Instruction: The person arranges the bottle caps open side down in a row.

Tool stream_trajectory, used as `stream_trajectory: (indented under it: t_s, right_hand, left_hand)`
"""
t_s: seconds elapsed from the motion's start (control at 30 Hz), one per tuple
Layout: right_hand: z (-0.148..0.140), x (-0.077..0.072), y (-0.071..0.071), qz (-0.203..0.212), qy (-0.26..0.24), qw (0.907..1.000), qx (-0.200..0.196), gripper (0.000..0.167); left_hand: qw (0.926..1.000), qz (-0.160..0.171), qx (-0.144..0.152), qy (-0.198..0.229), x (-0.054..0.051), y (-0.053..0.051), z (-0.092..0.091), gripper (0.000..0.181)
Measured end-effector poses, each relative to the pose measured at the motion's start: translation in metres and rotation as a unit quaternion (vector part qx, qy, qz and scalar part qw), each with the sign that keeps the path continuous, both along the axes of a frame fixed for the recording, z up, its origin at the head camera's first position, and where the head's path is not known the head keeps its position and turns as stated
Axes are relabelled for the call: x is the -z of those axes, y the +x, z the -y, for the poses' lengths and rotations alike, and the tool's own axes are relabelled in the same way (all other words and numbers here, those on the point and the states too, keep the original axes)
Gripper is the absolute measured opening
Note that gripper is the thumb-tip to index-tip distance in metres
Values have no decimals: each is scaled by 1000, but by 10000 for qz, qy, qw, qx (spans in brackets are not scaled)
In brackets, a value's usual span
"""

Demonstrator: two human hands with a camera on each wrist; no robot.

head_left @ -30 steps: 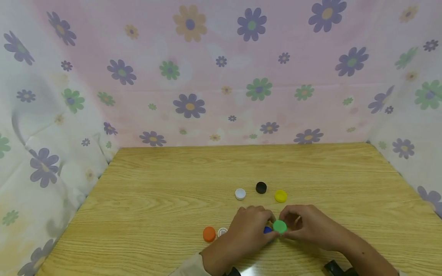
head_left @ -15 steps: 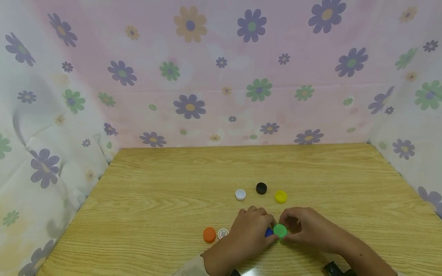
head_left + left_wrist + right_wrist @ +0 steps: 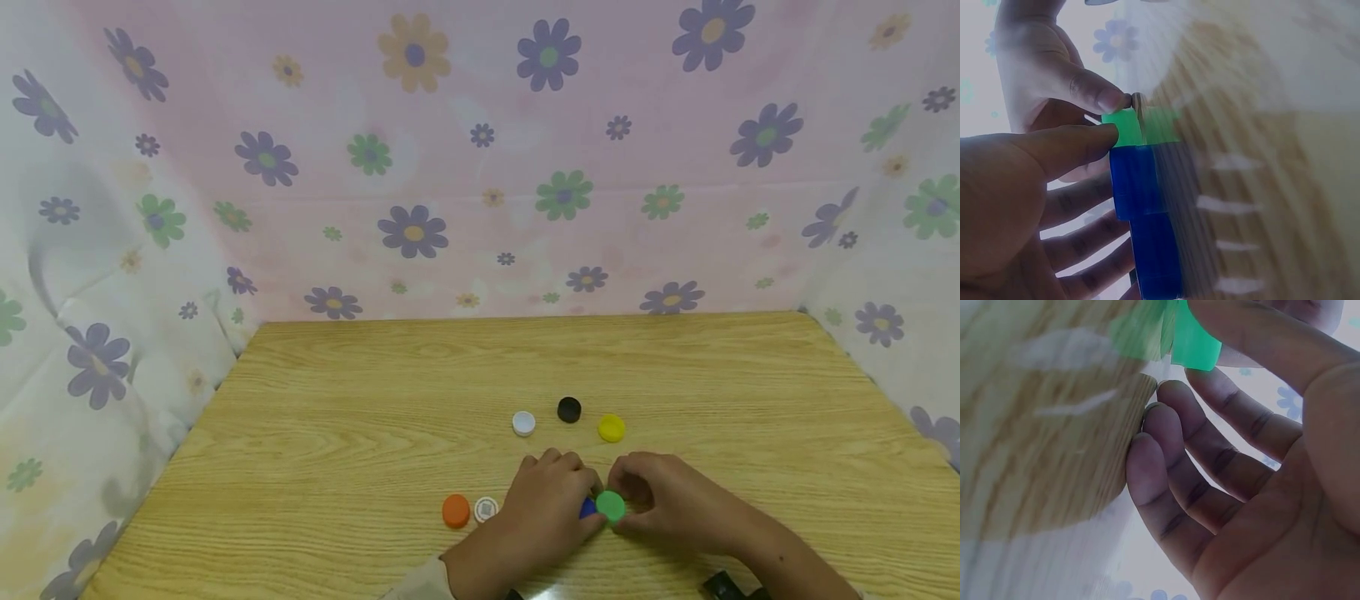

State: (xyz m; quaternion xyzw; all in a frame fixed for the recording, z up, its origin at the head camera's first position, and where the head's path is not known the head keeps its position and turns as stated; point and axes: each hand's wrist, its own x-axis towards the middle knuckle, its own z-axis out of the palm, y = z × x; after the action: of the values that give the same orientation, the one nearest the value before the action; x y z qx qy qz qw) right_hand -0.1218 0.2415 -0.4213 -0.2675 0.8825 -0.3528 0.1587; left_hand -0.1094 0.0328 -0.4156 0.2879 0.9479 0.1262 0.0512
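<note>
A green bottle cap sits on the wooden table between my two hands. My right hand pinches it from the right with thumb and index finger; the remaining fingers rest against the tabletop in the right wrist view. From the other side, my left hand has its thumb tip on the green cap's edge, index finger opposite. A blue bottle cap touches the green one, and a second blue cap follows in line in the left wrist view. In the head view my left hand mostly covers the blue caps.
Left of my hands lie an orange cap and a white printed cap. Beyond them are a white cap, a black cap and a yellow cap. Flowered cloth surrounds the table's back and sides.
The green cap has come down slightly toward me and now sits beside the blue cap. Both hands have shifted only a little with it; the other caps stay put.
</note>
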Motion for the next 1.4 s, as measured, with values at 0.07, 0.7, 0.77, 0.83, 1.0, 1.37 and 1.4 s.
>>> stream_trajectory:
  t_s: [0.07, 0.7, 0.77, 0.83, 1.0, 1.37, 1.4]
  right_hand:
    - [0, 1, 0, 25, 30, 10000, 13, 25]
    - [-1, -1, 1, 178, 234, 9996, -7, 31]
    - [-2, -2, 1, 204, 294, 9994, -10, 35]
    - [-4, -3, 1, 155, 342, 9993, -34, 39]
    - [-8, -10, 0, 0, 130, 9999, -78, 35]
    - [12, -32, -18, -507, 102, 9986, -56, 17]
    - [16, -33, -20, -513, 160, 9986, -35, 17]
  left_hand:
    - [10000, -23, -3, -31, 1, 0, -1, 22]
    - [10000, -28, -28, -41, 0, 1, -1, 27]
    - [10000, -18, -12, -11, -2, 1, 1, 29]
    - [10000, -30, 4, 72, -3, 1, 3, 30]
    - [9985, 17, -220, 497, -15, -5, 14, 28]
    - [9890, -115, -824, 1223, -40, -31, 66, 27]
    - [9895, -154, -854, 1158, -40, -34, 69, 27]
